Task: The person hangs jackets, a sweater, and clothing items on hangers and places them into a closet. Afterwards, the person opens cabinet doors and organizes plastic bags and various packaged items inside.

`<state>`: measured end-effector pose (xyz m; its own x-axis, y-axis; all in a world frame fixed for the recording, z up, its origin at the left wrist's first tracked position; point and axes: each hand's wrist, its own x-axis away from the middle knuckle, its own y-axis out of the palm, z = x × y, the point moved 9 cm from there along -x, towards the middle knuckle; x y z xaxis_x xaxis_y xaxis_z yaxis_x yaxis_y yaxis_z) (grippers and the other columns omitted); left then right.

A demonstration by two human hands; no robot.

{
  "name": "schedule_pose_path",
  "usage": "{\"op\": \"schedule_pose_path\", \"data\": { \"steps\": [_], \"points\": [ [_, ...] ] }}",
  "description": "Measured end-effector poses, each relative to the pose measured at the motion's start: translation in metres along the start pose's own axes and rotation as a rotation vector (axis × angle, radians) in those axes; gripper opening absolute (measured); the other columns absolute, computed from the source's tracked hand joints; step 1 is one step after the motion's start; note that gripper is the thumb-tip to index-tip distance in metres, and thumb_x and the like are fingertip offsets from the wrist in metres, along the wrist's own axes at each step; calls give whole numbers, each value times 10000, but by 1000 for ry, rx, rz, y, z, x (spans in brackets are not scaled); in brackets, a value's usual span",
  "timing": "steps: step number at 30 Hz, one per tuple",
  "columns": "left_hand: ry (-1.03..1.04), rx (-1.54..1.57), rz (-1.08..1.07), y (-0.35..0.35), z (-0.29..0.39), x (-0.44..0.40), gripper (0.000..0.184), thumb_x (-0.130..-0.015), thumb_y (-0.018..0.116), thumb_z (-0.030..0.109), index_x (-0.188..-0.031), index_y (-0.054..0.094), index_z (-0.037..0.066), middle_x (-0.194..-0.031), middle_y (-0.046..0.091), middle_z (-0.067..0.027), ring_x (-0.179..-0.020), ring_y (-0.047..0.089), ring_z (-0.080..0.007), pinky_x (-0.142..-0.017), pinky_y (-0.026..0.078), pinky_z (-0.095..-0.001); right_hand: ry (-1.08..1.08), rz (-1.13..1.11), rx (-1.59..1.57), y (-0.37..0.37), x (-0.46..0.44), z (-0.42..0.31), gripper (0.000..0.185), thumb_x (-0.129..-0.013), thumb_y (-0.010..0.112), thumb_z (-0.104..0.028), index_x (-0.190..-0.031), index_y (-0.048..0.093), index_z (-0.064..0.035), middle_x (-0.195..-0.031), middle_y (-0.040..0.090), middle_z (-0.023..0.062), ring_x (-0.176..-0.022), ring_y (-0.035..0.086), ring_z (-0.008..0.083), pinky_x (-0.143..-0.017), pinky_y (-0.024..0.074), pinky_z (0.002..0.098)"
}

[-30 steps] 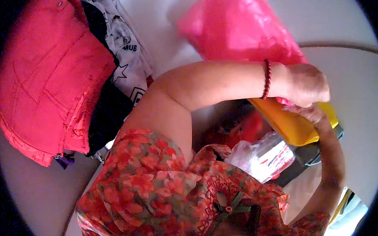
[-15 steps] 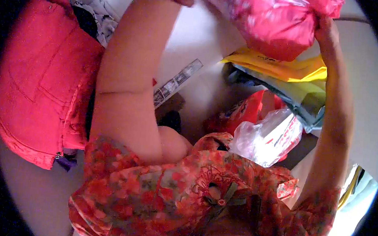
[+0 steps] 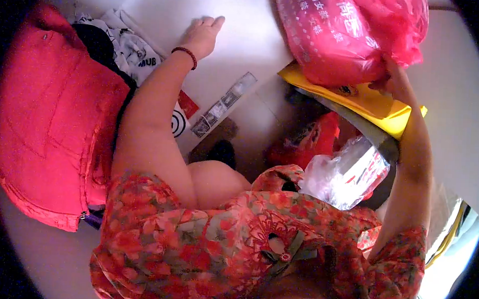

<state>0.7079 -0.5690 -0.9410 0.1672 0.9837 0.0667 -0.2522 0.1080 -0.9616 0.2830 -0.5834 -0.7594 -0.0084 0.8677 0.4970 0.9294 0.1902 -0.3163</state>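
Observation:
My right hand (image 3: 391,81) grips the lower edge of a pink plastic bag (image 3: 330,36) with white printed characters. The bag is full and bulging, and part of it runs out of view at the top. Some fingers of this hand are hidden by the bag. Just below lies a yellow bag (image 3: 370,104) with a dark print. My left hand (image 3: 200,38), with a dark red beaded bracelet (image 3: 187,55) at the wrist, is on or just above a white surface (image 3: 245,21). Its fingers are stretched out and it holds nothing.
A red padded jacket (image 3: 59,125) fills the left side. Black-and-white printed fabric (image 3: 134,51) lies behind it. Below are a red bag (image 3: 315,139) and a clear plastic bag (image 3: 337,175). A strip of black-and-white pictures (image 3: 222,105) runs along the white surface's edge.
My left hand has come down and back into full view, away from the pink bag. The pink bag has shifted slightly and its printed side now shows. My right hand still holds it.

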Motion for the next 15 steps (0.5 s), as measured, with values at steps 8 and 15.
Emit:
{"op": "schedule_pose_path", "data": {
  "steps": [8,15],
  "points": [
    [129,-233,33,8,17,-5,457,-866,423,74,-1316,429,157,-1210,481,-110,-1104,475,-290,-954,410,-388,229,-157,-162,49,16,-6,473,-791,613,-551,-962,609,-111,-680,598,56,-490,568,216,-437,510,350],
    [81,-206,140,10,9,-4,438,-851,440,68,-1270,486,188,-1180,490,-102,-1063,479,-309,-921,424,-395,-22,-171,424,22,65,-85,441,-862,569,-444,-972,624,-21,-934,644,134,-737,651,243,-678,558,377]
  ]
}}
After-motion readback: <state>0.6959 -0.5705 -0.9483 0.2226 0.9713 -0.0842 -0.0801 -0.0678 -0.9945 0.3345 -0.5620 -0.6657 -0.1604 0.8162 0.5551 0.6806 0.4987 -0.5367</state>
